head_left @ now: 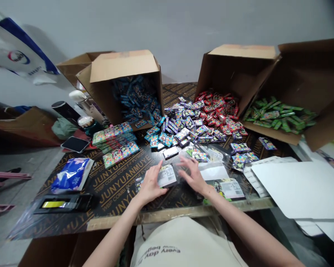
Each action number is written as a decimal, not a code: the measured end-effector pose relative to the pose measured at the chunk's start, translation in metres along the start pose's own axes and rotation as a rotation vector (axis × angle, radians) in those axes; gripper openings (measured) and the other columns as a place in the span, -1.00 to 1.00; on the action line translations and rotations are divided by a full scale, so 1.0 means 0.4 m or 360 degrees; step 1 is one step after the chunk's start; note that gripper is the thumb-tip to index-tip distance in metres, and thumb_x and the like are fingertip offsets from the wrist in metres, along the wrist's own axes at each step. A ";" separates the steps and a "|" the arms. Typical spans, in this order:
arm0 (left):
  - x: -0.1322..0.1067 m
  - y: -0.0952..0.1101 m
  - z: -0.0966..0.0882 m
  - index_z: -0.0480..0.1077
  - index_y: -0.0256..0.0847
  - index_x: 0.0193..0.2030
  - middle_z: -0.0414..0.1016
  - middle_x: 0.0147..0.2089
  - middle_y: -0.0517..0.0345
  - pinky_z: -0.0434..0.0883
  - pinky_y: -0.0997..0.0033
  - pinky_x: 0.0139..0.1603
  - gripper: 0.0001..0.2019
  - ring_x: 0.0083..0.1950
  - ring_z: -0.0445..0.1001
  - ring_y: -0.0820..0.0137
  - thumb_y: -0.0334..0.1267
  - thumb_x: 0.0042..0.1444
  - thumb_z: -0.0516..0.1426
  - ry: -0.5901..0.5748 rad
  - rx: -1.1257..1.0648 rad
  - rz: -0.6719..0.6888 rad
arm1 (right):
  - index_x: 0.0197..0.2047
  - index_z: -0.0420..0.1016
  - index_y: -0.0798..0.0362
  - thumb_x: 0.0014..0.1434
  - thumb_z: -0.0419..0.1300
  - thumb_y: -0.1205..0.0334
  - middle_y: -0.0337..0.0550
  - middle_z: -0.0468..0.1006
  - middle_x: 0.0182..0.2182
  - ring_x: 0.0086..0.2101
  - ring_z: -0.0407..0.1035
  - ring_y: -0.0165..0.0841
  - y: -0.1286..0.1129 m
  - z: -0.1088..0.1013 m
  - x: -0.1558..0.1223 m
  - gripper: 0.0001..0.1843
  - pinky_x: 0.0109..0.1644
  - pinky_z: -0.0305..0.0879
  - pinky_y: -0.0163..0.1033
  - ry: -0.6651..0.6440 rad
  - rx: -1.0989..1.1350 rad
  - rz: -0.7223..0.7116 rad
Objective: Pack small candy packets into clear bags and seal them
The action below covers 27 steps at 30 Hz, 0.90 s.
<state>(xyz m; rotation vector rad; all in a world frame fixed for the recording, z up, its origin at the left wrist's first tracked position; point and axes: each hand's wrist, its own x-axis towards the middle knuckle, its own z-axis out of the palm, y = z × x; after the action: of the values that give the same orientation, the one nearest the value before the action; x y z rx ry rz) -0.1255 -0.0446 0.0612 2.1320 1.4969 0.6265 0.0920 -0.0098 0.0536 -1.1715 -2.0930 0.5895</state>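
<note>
My left hand (pixel 150 185) rests at the left end of a clear plastic packet with a printed card and white label (pixel 167 175), its thumb and fingers apart. To the right, my right hand (pixel 194 175) is raised with spread, slightly blurred fingers, and nothing shows in its grasp. A small white-faced box (pixel 170 152) lies just beyond my hands. Beside my right wrist is another labelled packet (pixel 231 188), partly under a pale sheet (pixel 213 171). Purple boxes (pixel 183 134) and blue boxes (pixel 166 139) are heaped ahead.
Cardboard boxes hold blue packs (pixel 136 96), red packs (pixel 218 104) and green packs (pixel 281 113). Stacked colourful packs (pixel 121 154), a phone (pixel 75 144), a blue pouch (pixel 71 175) and a black tape dispenser (pixel 64 204) stand left. White sheets (pixel 300 189) overhang the right edge.
</note>
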 end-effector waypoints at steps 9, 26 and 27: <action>-0.012 -0.052 0.044 0.12 -0.11 0.21 0.24 0.09 -0.03 0.07 0.05 0.16 -0.13 0.14 0.16 0.10 -0.16 -0.34 0.31 -0.0152 0.0190 -0.0117 | 0.26 -0.01 -0.03 -0.17 0.29 -0.05 0.02 0.30 -0.16 -0.11 0.17 -0.06 0.048 0.164 0.199 -0.03 -0.05 0.04 0.03 0.0259 -0.0512 0.0575; 0.060 0.017 -0.020 0.14 -0.29 0.10 0.41 -0.50 0.26 0.35 0.52 -0.49 -0.24 -0.51 0.41 0.47 -0.30 -0.30 0.32 0.0223 -0.1978 -0.0929 | -0.16 0.45 -0.01 -0.11 0.28 -0.06 -0.06 0.32 -0.11 -0.07 0.23 -0.16 -0.094 -0.038 -0.001 -0.54 0.04 0.09 -0.03 -0.0221 0.0080 0.0193; 0.059 0.019 -0.021 0.15 -0.29 0.11 0.41 -0.51 0.27 0.32 0.55 -0.52 -0.25 -0.53 0.40 0.50 -0.33 -0.29 0.31 0.0105 -0.1988 -0.0910 | -0.07 0.39 -0.01 -0.13 0.30 -0.03 -0.03 0.26 0.00 0.02 0.17 -0.14 -0.094 -0.048 -0.006 -0.45 0.09 0.05 -0.02 -0.0248 0.0121 0.0115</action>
<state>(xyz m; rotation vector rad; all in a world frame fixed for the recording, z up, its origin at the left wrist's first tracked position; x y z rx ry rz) -0.1180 -0.0237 0.0749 0.7131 1.1293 1.0207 0.0855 -0.0292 0.0904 -1.1956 -2.1437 0.8107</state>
